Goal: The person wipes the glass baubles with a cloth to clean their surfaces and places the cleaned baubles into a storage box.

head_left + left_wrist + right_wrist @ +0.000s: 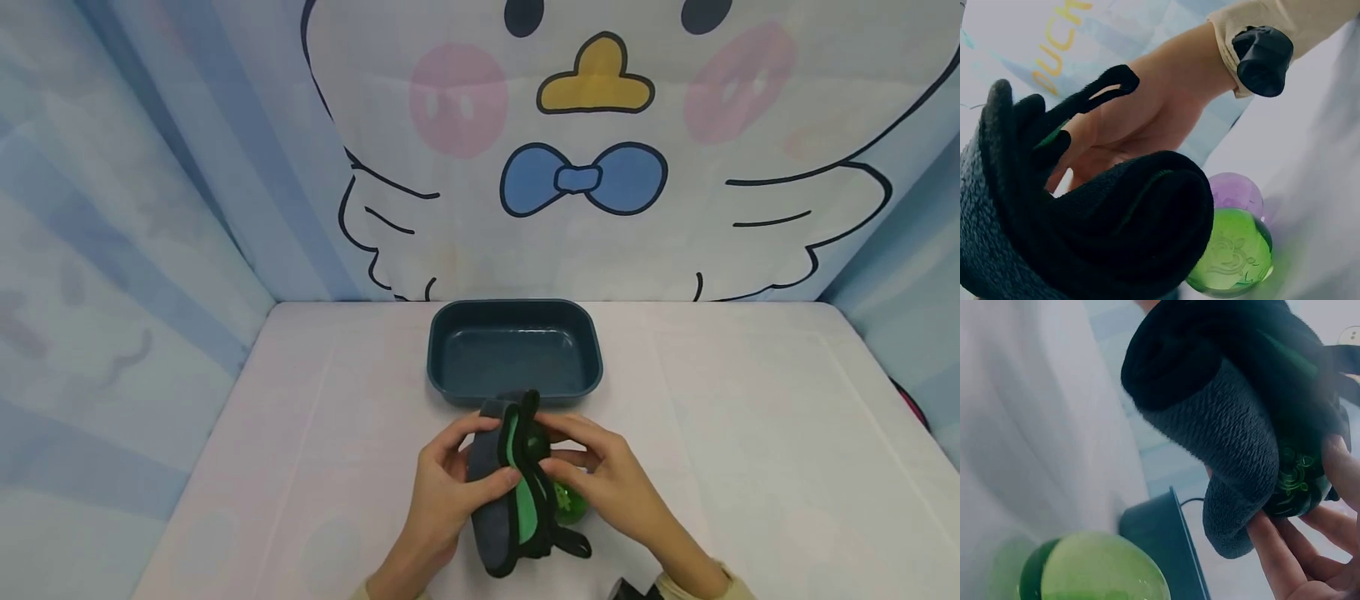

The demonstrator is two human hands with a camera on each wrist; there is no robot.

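My left hand (pixel 448 492) grips a dark grey fabric item (pixel 491 533) with thick black edging, a bright green inner side and black loops. It is folded over, and its exact kind is unclear. My right hand (pixel 611 475) holds a dark green glossy ball (pixel 1297 481) with an embossed design against the fabric's open side. The right wrist view shows thumb and fingers around this ball. Below the hands, a lighter green translucent ball (pixel 570 504) lies on the table, partly hidden by the fabric. A purple ball (pixel 1235 192) sits behind the green ball (pixel 1232 253) in the left wrist view.
A dark teal rectangular basin (pixel 515 392) stands just beyond the hands at the table's back edge, its inside bare. A pale cloth covers the table (pixel 765 433). Printed curtains (pixel 465 242) hang behind and at both sides.
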